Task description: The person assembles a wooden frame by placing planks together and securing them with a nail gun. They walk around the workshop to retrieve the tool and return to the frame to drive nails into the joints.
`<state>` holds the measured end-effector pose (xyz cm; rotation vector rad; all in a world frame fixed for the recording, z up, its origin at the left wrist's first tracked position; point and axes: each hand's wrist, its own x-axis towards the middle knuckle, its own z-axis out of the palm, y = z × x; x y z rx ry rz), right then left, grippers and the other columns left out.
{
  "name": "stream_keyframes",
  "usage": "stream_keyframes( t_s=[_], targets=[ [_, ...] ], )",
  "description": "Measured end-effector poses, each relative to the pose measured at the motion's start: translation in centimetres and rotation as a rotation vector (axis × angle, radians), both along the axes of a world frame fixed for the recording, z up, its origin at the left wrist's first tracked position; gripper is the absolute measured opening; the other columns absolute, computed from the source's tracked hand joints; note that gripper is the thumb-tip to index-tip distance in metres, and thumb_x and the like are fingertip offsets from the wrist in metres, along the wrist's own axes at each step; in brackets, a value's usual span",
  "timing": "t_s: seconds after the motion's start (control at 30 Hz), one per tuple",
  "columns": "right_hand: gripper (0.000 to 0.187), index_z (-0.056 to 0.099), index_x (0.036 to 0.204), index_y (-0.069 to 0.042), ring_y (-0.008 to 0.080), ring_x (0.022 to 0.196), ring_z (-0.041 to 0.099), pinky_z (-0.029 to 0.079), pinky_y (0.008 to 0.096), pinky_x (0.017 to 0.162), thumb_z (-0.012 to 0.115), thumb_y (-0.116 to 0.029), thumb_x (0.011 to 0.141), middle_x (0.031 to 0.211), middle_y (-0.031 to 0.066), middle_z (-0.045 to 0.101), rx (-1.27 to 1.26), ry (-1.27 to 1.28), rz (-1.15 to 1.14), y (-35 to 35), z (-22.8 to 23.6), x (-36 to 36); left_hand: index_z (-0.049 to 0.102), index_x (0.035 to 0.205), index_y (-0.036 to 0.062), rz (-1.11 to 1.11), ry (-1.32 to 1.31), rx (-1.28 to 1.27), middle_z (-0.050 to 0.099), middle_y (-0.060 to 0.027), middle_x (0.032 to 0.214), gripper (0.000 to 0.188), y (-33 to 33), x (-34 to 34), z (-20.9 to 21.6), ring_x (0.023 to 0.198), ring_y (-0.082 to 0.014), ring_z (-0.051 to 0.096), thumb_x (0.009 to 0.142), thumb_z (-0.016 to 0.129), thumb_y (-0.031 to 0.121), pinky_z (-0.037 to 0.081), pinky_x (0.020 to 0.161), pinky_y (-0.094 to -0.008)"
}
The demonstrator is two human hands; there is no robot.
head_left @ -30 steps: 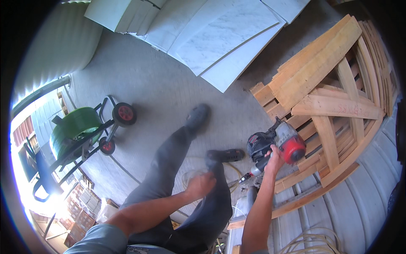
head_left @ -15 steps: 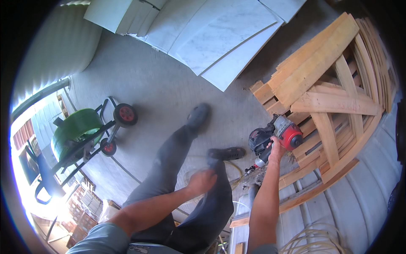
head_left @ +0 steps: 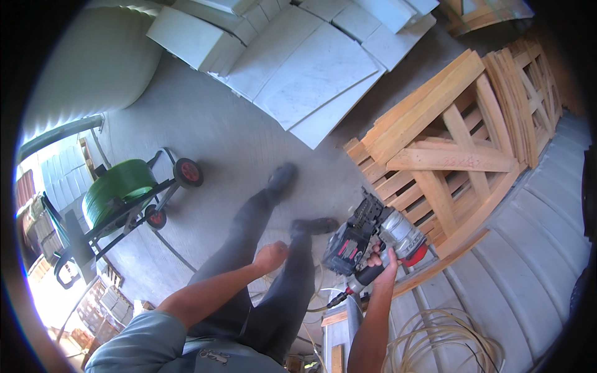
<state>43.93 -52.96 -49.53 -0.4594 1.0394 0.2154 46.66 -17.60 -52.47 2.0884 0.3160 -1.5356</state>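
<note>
In my right hand is a coil nail gun, its fingers wrapped round the dark handle. The gun has a silver body, a red cap and a black round magazine on its left side. An air hose joins the handle's lower end. My left hand is closed in a loose fist over my knee, and nothing shows in it. Wooden pallets and boards lie just beyond the nail gun.
White stone slabs are stacked ahead. At the left stands a wheeled cart with a green strapping roll. Coiled pale hose lies at the lower right on a ribbed grey surface. Grey floor stretches between.
The nail gun has come up nearer to me and turned, so its magazine side shows more. My left fist has shifted left and slightly up. The whole view has swung right.
</note>
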Motion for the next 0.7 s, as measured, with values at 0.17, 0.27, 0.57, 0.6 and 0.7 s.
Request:
stream_keyframes(
  t_s=[0.17, 0.27, 0.57, 0.6, 0.7],
  targets=[
    [0.041, 0.053, 0.111, 0.001, 0.0113, 0.060, 0.042, 0.038, 0.0277, 0.058, 0.052, -0.034, 0.089, 0.086, 0.0056, 0.054, -0.018, -0.031, -0.029, 2.7, 6.6, 1.2, 0.066, 0.104, 0.0039, 0.080, -0.122, -0.115, 0.071, -0.0115, 0.081, 0.033, 1.0, 2.9, 6.4, 0.074, -0.0238, 0.069, 0.092, 0.050, 0.029, 0.054, 0.072, -0.0361],
    [0.042, 0.053, 0.111, 0.001, 0.0116, 0.060, 0.042, 0.038, 0.0282, 0.058, 0.053, -0.035, 0.089, 0.087, 0.0064, 0.054, 0.059, -0.082, -0.049, 4.1, 9.1, 2.1, 0.067, 0.099, 0.0017, 0.135, -0.139, -0.199, 0.071, -0.0100, 0.079, 0.033, 1.3, 5.4, 9.6, 0.071, -0.0193, 0.068, 0.092, 0.049, 0.028, 0.054, 0.069, -0.0334],
    [0.055, 0.052, 0.115, 0.003, 0.0120, 0.057, 0.045, 0.039, 0.0295, 0.055, 0.060, -0.042, 0.085, 0.091, 0.0087, 0.056, 0.101, -0.244, 0.039, 7.1, 15.2, 3.9, 0.064, 0.082, -0.0024, 0.394, -0.022, -0.341, 0.066, -0.0083, 0.073, 0.037, 0.7, 10.5, 19.8, 0.065, -0.0152, 0.063, 0.094, 0.045, 0.027, 0.051, 0.064, -0.0320],
    [0.055, 0.052, 0.115, 0.002, 0.0119, 0.057, 0.045, 0.038, 0.0290, 0.055, 0.059, -0.043, 0.085, 0.091, 0.0086, 0.056, 0.102, -0.231, 0.031, 7.5, 16.0, 4.3, 0.064, 0.081, -0.0020, 0.413, -0.006, -0.354, 0.066, -0.0082, 0.073, 0.038, 0.8, 10.7, 20.9, 0.065, -0.0151, 0.062, 0.094, 0.045, 0.028, 0.051, 0.064, -0.0321],
    [0.056, 0.054, 0.115, 0.000, 0.0110, 0.056, 0.043, 0.036, 0.0261, 0.053, 0.056, -0.048, 0.087, 0.091, 0.0069, 0.056, 0.069, -0.194, -0.004, 8.9, 18.3, 5.4, 0.063, 0.082, -0.0011, 0.323, -0.023, -0.348, 0.064, -0.0083, 0.070, 0.037, 1.1, 10.9, 23.6, 0.065, -0.0162, 0.062, 0.095, 0.045, 0.029, 0.050, 0.064, -0.0328]
  ],
)
